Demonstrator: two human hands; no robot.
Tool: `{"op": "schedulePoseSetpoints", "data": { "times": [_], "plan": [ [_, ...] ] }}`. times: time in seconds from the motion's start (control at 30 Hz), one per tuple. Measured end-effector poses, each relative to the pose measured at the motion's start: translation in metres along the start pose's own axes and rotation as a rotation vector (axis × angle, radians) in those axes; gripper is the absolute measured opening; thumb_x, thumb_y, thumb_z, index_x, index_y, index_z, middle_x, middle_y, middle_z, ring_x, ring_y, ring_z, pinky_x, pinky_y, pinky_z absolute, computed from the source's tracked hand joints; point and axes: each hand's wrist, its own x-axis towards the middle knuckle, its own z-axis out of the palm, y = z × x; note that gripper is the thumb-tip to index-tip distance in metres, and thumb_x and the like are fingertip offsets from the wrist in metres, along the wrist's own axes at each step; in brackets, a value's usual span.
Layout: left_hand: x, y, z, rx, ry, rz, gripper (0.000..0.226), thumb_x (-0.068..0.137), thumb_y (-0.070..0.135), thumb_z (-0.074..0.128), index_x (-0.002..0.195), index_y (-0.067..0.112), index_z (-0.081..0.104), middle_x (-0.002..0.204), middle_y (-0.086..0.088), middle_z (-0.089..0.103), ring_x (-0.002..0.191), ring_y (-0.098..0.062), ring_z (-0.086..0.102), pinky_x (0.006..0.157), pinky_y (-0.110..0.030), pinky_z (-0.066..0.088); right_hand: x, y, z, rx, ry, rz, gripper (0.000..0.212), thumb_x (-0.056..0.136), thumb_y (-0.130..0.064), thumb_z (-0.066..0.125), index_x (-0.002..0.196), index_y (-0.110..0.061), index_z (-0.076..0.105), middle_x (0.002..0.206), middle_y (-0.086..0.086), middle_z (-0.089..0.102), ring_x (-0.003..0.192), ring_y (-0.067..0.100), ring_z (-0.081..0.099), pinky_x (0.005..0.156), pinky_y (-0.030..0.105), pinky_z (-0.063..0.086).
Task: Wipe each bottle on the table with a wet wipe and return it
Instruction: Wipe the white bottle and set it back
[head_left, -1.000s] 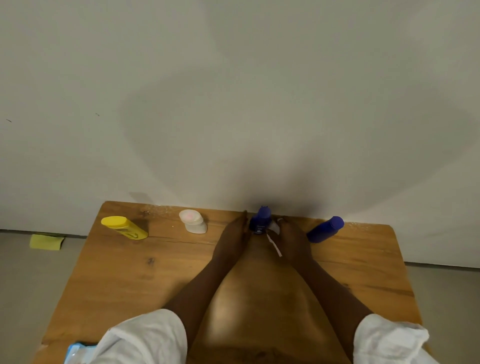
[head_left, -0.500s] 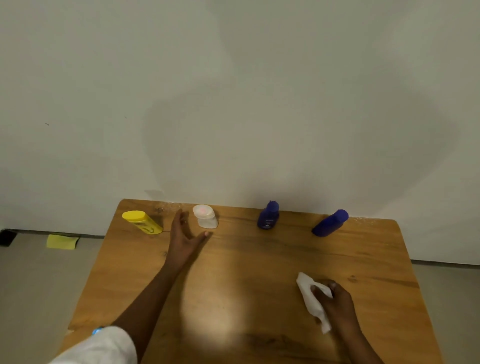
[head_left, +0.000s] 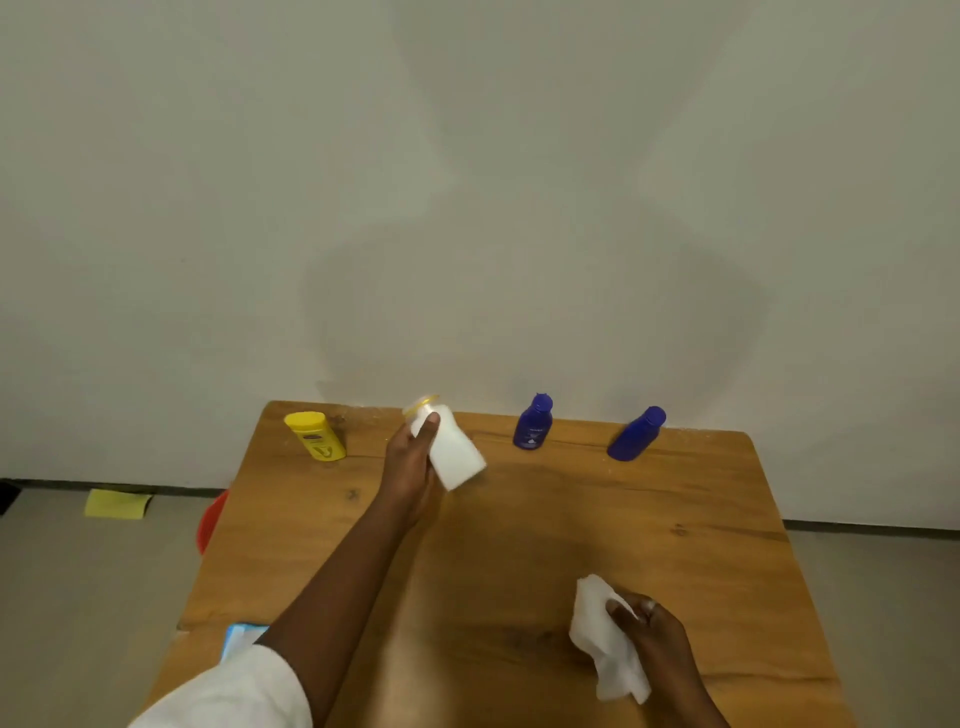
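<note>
My left hand (head_left: 410, 467) grips a white bottle (head_left: 452, 452) and holds it tilted above the far middle of the wooden table (head_left: 519, 545). My right hand (head_left: 654, 631) is near the front right of the table, closed on a crumpled white wet wipe (head_left: 605, 639). A yellow bottle (head_left: 316, 435) stands at the back left. Two blue bottles stand along the back edge, one in the middle (head_left: 533, 429) and one further right (head_left: 637, 434).
A light blue packet (head_left: 240, 638) peeks out at the table's front left edge beside my white sleeve. A red object (head_left: 212, 522) shows past the left edge, and a yellow cloth (head_left: 117, 504) lies on the floor. A plain wall rises behind the table.
My left hand has closed on the white bottle and lifted it off the table, tilting it. My right hand stays low at the front right with the wipe.
</note>
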Motion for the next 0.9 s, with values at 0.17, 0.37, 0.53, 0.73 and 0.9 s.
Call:
{"op": "schedulePoseSetpoints", "data": {
  "times": [0.17, 0.37, 0.53, 0.73, 0.9],
  "plan": [
    [-0.076, 0.056, 0.013, -0.283, -0.221, -0.034, 0.027, 0.099, 0.014, 0.048, 0.121, 0.001, 0.053, 0.124, -0.026, 0.062, 0.116, -0.040, 0.061, 0.100, -0.056, 0.047, -0.064, -0.043, 0.008, 0.300, -0.034, -0.021, 0.010, 0.091, -0.010, 0.060, 0.100, -0.008, 0.061, 0.092, 0.012, 0.068, 0.081, 0.030, 0.065, 0.052, 0.030, 0.055],
    [-0.148, 0.066, -0.003, -0.231, -0.289, -0.021, 0.046, 0.091, 0.016, 0.059, 0.133, -0.001, 0.049, 0.129, -0.027, 0.060, 0.120, -0.041, 0.058, 0.103, -0.059, 0.044, -0.135, -0.067, 0.016, 0.396, -0.062, -0.163, 0.035, 0.091, -0.018, 0.060, 0.124, -0.009, 0.056, 0.112, 0.017, 0.069, 0.099, 0.037, 0.068, 0.084, 0.052, 0.056],
    [-0.203, 0.049, -0.007, -0.245, -0.232, -0.157, 0.044, 0.096, 0.021, 0.054, 0.134, -0.001, 0.048, 0.126, -0.029, 0.060, 0.116, -0.042, 0.059, 0.099, -0.057, 0.048, -0.180, -0.118, 0.036, 0.152, 0.082, -0.505, 0.023, 0.094, -0.022, 0.055, 0.117, -0.024, 0.061, 0.111, 0.002, 0.065, 0.096, 0.021, 0.064, 0.076, 0.037, 0.057],
    [-0.246, 0.055, 0.008, -0.406, -0.268, -0.224, 0.051, 0.099, 0.045, 0.038, 0.125, 0.008, 0.061, 0.107, -0.016, 0.074, 0.099, -0.030, 0.070, 0.082, -0.043, 0.056, -0.217, -0.118, 0.103, -0.716, -0.134, -1.113, 0.045, 0.103, -0.023, 0.035, 0.143, -0.040, 0.024, 0.156, -0.015, 0.015, 0.145, -0.003, 0.007, 0.118, 0.021, 0.011],
    [-0.248, 0.078, 0.005, -0.434, -0.264, -0.224, 0.075, 0.091, 0.068, 0.031, 0.123, 0.007, 0.060, 0.108, -0.021, 0.071, 0.105, -0.037, 0.064, 0.084, -0.048, 0.052, -0.229, -0.100, 0.094, -0.983, -0.025, -1.184, 0.056, 0.101, -0.042, 0.023, 0.151, -0.028, 0.001, 0.158, -0.015, -0.011, 0.143, -0.003, -0.018, 0.120, 0.028, -0.005]
  ]
}}
